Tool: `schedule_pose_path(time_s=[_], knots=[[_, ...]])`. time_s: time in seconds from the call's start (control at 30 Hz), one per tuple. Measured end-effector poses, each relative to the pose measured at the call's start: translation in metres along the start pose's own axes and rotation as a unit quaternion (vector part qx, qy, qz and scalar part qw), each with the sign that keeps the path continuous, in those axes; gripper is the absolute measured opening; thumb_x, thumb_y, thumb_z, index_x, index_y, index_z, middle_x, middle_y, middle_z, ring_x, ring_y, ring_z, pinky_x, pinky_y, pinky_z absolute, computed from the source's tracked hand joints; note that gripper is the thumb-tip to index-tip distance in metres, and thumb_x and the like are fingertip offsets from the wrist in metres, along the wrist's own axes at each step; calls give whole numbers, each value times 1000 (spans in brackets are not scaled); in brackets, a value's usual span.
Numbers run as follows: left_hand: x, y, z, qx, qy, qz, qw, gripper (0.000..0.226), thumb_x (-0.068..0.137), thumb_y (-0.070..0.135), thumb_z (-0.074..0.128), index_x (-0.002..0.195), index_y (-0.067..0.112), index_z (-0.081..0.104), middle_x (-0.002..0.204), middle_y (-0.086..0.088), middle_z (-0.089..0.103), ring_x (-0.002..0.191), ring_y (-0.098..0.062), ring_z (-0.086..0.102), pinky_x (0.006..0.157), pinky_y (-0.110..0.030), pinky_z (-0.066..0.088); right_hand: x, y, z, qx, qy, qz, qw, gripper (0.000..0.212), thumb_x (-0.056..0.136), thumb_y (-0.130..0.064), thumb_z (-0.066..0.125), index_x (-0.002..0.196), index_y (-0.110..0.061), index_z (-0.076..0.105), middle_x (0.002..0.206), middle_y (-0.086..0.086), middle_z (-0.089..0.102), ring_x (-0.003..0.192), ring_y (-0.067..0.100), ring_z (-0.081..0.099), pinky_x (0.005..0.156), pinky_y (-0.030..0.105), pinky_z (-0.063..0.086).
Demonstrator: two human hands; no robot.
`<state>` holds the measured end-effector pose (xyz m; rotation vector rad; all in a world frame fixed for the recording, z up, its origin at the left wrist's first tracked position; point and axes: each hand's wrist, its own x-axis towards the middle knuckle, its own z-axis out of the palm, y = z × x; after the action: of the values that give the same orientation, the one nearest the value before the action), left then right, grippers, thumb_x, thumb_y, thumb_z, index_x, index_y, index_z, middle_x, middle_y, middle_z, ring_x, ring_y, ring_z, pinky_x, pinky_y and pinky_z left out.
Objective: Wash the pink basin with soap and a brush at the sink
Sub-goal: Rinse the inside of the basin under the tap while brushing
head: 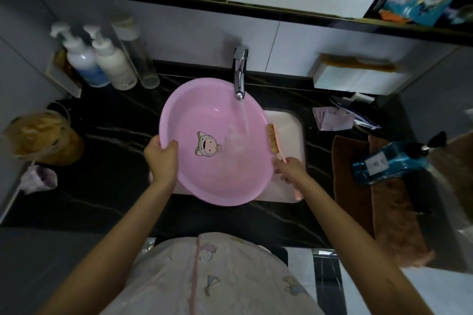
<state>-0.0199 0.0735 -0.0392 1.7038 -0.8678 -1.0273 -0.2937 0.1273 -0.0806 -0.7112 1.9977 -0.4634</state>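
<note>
The pink basin (pixel 204 110) with a cartoon figure on its bottom sits tilted over the white sink (pixel 289 123). Water runs from the chrome tap (pixel 239 79) into the basin's right half. My left hand (pixel 162 155) grips the basin's left rim, thumb inside. My right hand (pixel 290 166) holds the pink handle of a brush (pixel 273 139), whose tan bristles lie against the basin's right rim.
Two white pump bottles (pixel 102 61) and a clear bottle stand at the back left on the black marble counter (pixel 107 135). A cup with brown contents (pixel 43 138) is at the left. A blue pump bottle (pixel 391 161) lies on brown towels (pixel 389 212) at the right. A white tissue box (pixel 358 79) hangs at the back right.
</note>
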Motion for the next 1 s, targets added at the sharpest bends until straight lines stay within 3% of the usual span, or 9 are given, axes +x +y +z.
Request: schedule_pose_path(time_s=[0.1,0.2,0.37,0.57,0.7,0.8,0.87,0.93,1.0], knots=[[0,1,-3,-3,-9,-12,1000,14,81,2,54,85,16,56,77,2,58,81,-23,59,77,-40,53,-3,-1,22,108,-11,28,994,45,88,-34,62,119,-4,48,94,8,56,71,15,52,52,22,41],[4,0,-6,-10,-34,-46,998,19,82,2,53,98,11,58,86,-3,60,87,-23,59,77,-36,52,-10,-2,17,101,39,5,994,46,84,-22,66,122,-4,47,105,7,53,93,19,52,70,28,45],[8,-12,-3,98,-126,-71,985,26,82,8,57,107,6,62,89,-7,62,82,-23,56,72,-30,48,-38,-16,-28,108,145,-43,983,41,83,-9,60,123,0,54,106,8,57,98,22,54,86,33,46],[11,-34,22,248,-286,-107,919,14,85,19,59,88,6,61,80,-7,59,65,-17,51,52,-23,37,-73,-55,-65,113,219,-121,962,26,80,1,58,106,-4,56,103,19,59,92,30,59,81,37,52],[13,-46,53,274,-374,-161,871,40,60,35,54,87,7,61,78,-5,60,69,-20,57,59,-25,45,-87,-78,-67,109,245,-186,945,20,84,-4,61,98,-14,50,102,23,61,92,37,61,80,43,53],[10,-70,83,308,-382,-104,865,70,66,31,57,127,-1,47,122,-17,55,113,-31,54,93,-36,47,-93,-86,-56,69,274,-220,934,18,87,-16,64,100,-6,56,92,18,64,82,34,63,75,49,55],[0,-79,101,355,-346,-5,869,82,84,22,57,147,-3,11,153,-18,19,140,-32,24,113,-38,27,-100,-90,-49,77,291,-231,925,18,87,-19,65,99,-7,59,87,13,65,77,28,64,71,43,56],[-5,-82,117,400,-332,135,843,84,90,21,52,148,0,-3,157,-18,-2,145,-32,1,119,-38,11,-103,-92,-44,83,318,-228,917,12,87,-19,66,94,-12,59,81,8,64,74,26,63,69,40,57],[0,-85,134,414,-348,230,809,77,92,17,49,149,4,0,155,-23,-5,145,-34,-3,119,-42,7,-106,-92,-44,86,341,-221,910,8,87,-17,65,92,-14,60,77,5,63,69,24,62,67,39,55]])
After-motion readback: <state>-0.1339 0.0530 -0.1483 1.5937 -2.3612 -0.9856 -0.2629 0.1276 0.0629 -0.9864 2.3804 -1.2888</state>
